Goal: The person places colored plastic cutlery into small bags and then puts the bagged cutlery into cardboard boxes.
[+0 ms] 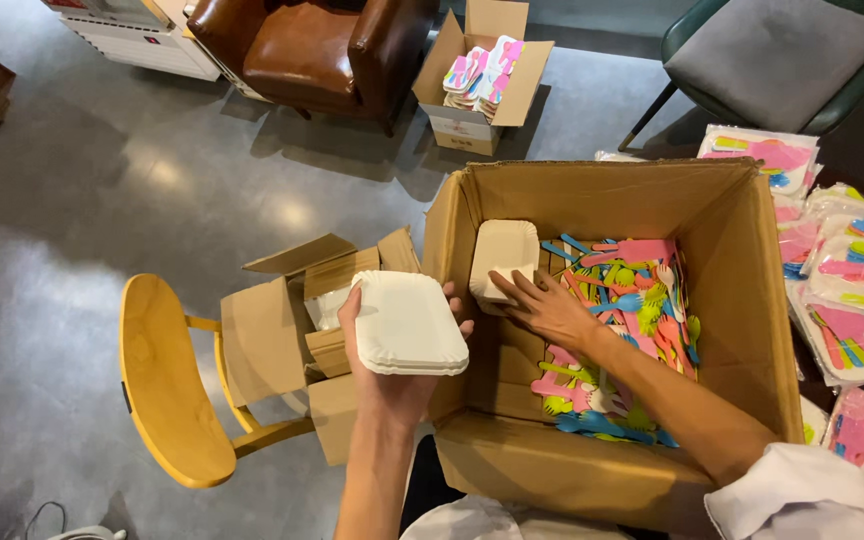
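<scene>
Two stacks of paper plates are handled at a cardboard box.
One white stack is gripped from below by the left hand; the right hand, fingers spread, is laid against another stack inside the big box, beside coloured plastic cutlery.

The left forearm rises bare from the bottom edge, straight and nearly upright in the view. The left hand is turned palm up, its fingers curled round the far edge of what it carries, thumb on the right side. The right arm comes in from the lower right, a white sleeve pushed up above the elbow, the forearm stretched up and to the left. The right hand lies palm down, fingers spread and extended leftward, touching what lies before them.
</scene>
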